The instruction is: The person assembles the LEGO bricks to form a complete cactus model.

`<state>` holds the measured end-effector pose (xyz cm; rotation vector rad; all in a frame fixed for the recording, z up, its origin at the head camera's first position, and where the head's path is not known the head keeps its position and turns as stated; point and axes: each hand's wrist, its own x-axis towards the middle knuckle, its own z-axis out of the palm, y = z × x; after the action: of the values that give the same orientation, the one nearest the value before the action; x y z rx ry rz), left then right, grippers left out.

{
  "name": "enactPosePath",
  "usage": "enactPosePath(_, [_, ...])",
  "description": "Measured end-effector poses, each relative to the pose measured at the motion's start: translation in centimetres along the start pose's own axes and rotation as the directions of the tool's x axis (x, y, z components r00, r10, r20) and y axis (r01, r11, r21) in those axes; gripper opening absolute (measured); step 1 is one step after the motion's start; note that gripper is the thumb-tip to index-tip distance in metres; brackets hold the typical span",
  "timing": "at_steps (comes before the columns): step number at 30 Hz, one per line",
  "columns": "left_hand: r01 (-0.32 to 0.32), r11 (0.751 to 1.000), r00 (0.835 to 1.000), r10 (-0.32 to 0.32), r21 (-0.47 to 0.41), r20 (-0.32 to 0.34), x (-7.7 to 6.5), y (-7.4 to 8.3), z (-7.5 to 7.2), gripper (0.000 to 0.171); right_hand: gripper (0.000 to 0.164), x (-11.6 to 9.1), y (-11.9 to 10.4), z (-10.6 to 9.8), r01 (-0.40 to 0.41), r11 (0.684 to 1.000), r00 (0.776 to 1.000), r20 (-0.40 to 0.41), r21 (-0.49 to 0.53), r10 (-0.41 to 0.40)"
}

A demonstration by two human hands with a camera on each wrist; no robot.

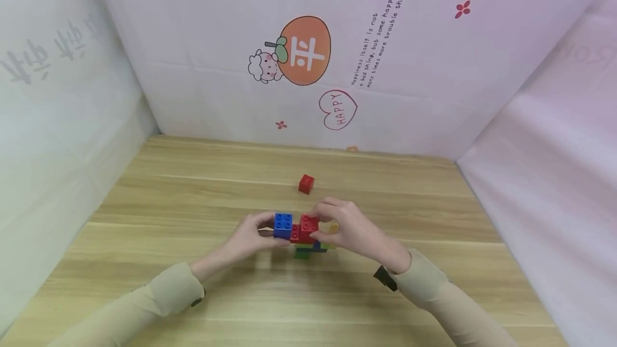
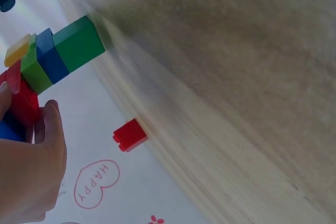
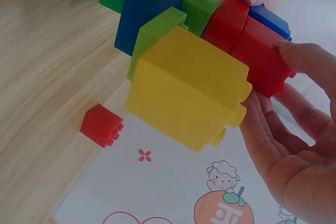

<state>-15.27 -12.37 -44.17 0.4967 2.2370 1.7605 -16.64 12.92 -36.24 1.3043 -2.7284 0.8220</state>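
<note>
A stack of toy building blocks stands on the table, with a green block (image 2: 80, 44) at the bottom, then a blue block (image 3: 149, 11), lime blocks (image 3: 199, 11) and a yellow block (image 3: 186, 85) to one side. Red blocks sit at the top. My left hand (image 1: 248, 237) holds the stack's left end, thumb and fingers around the blue top block (image 1: 283, 222) and the red block beside it. With thumb and fingers, my right hand (image 1: 354, 232) pinches the upper red block (image 1: 309, 225) from the right.
A single red block (image 1: 306, 184) lies on the wooden table (image 1: 217, 175) beyond the stack. White printed cloth (image 1: 217, 68) rises behind the table and along both sides.
</note>
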Motion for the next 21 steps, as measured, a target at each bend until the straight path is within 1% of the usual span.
enactPosePath(6, [0.012, 1.0, 1.0, -0.012, 0.013, -0.003, -0.12, 0.12, -0.05, 0.047, 0.028, 0.31, 0.04, -0.17, -0.014, 1.0, 0.999, 0.031, 0.014, 0.013])
enactPosePath(11, [0.013, 1.0, 1.0, -0.013, 0.016, -0.004, -0.05, 0.12, -0.03, 0.047, 0.028, 0.43, -0.33, -0.31, -0.031, 1.0, 0.998, 0.049, 0.0, 0.031])
enactPosePath(15, [0.014, 1.0, 1.0, -0.014, 0.019, -0.007, 0.04, 0.12, -0.04, 0.047, 0.029, 0.49, -0.43, -0.28, -0.035, 0.999, 0.998, 0.048, -0.011, 0.036])
enactPosePath(21, [0.016, 1.0, 1.0, -0.016, 0.02, -0.006, 0.12, 0.03, -0.03, 0.047, 0.03, 0.3, -0.21, -0.07, -0.038, 0.999, 0.999, 0.025, 0.003, 0.038])
